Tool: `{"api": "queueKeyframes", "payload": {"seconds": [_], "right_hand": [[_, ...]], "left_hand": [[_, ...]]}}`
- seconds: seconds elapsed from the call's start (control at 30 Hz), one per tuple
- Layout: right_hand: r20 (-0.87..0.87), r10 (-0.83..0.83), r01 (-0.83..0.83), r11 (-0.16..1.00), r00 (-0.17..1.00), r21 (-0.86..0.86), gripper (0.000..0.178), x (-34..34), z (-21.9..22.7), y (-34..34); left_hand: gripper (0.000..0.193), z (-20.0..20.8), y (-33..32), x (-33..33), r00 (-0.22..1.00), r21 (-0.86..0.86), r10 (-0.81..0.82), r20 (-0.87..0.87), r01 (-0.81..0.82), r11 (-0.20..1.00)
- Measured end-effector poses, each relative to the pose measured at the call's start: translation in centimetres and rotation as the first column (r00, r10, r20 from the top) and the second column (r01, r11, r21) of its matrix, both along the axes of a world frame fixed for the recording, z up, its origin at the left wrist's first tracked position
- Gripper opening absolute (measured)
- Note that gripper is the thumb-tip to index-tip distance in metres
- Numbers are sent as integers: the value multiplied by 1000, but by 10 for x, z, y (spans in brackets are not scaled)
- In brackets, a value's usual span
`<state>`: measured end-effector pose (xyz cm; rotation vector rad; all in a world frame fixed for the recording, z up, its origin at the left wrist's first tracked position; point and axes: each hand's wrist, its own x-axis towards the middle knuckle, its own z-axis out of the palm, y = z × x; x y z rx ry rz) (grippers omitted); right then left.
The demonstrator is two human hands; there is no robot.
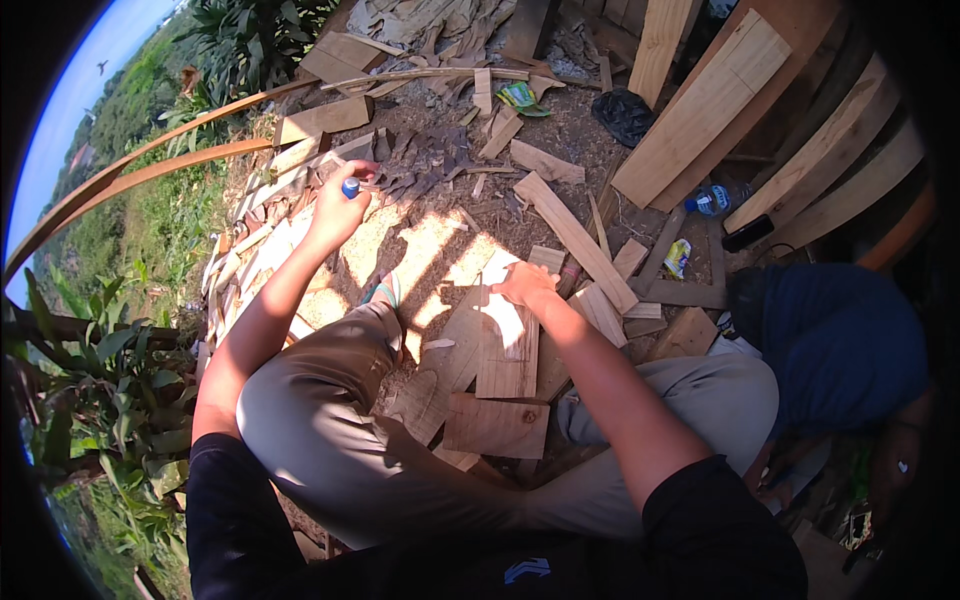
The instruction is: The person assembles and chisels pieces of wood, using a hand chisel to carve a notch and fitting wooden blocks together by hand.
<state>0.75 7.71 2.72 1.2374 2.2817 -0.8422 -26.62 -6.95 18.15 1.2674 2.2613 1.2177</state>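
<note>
My left hand [338, 208] is raised out in front on the left, its fingers closed round a blue-ended handle [350, 187]; what the handle belongs to is hidden. On the right, my right hand [527, 284] grips the far end of a pale wooden board [508, 368], which lies lengthwise between my legs, partly in bright sun. A shorter wood block [494, 425] sits at the board's near end. Beside it on the left lies a wider flat piece of wood [432, 385].
Planks [705, 110] lean at the far right, near a plastic bottle [712, 201] and a phone-like black object [747, 233]. A black plastic bag [622, 116] and a long offcut [577, 240] lie ahead. Close on the right is a person in dark blue [840, 345].
</note>
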Motion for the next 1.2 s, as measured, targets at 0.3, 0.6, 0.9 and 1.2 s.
{"api": "queueKeyframes", "payload": {"seconds": [0.3, 0.6, 0.9, 1.2], "right_hand": [[0, -3, 3, 1000, 1000, 11, 60, 4, -3, 1], [133, 71, -70, 997, 989, -15, 66, -12, -9, 3], [199, 591, -612, 788, 782, 65, 59, -116, 106, 133], [-759, -59, 236, 964, 648, 126, 26, -202, -27, 249]], "left_hand": [[43, 0, 1, -1, 996, -21, 55, 69, -54, 998], [44, 17, -4, -16, 994, 21, 100, -31, -100, 995], [32, 34, 39, -90, 977, 93, 206, 56, -211, 973], [34, -106, 200, -163, 999, -103, 34, 40, -30, 994]]}}
